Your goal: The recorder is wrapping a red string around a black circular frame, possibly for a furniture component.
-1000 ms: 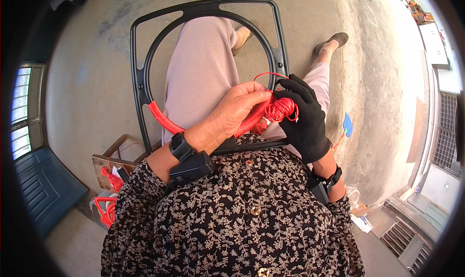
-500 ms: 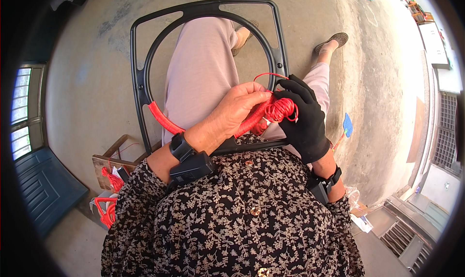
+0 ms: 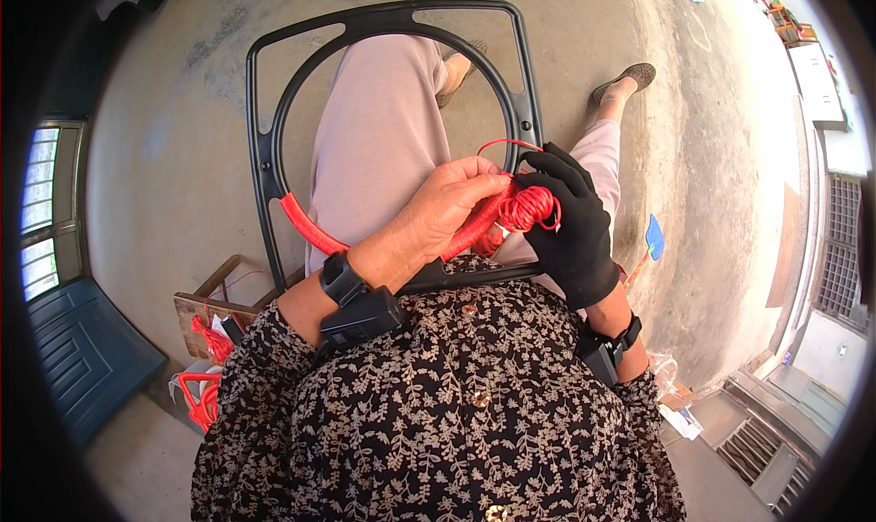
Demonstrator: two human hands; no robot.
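A black frame (image 3: 384, 15) with a round ring inside a squarish outline lies across my lap. Red cord wrapping (image 3: 315, 233) covers the near part of the ring in tight turns. My bare left hand (image 3: 453, 203) pinches the red cord against the wrapped ring. Beside it, my right hand (image 3: 575, 225), in a black glove, has its fingers curled at the ring and the cord. A bundle of red cord (image 3: 527, 208) hangs at the gloved fingers, and one strand loops up over the ring between the hands. The right fingertips are partly hidden behind the bundle.
On the left stands a wooden stool (image 3: 196, 317) with a red cord hank (image 3: 214, 339). Below it are more red coils (image 3: 198, 399). A blue fly swatter (image 3: 654, 236) is at the right. My feet rest on the concrete floor (image 3: 182, 157); a dark blue door (image 3: 87, 349) is far left.
Very little differs. Both hands stay at the same place on the ring, with only a slight shift of the gloved fingers.
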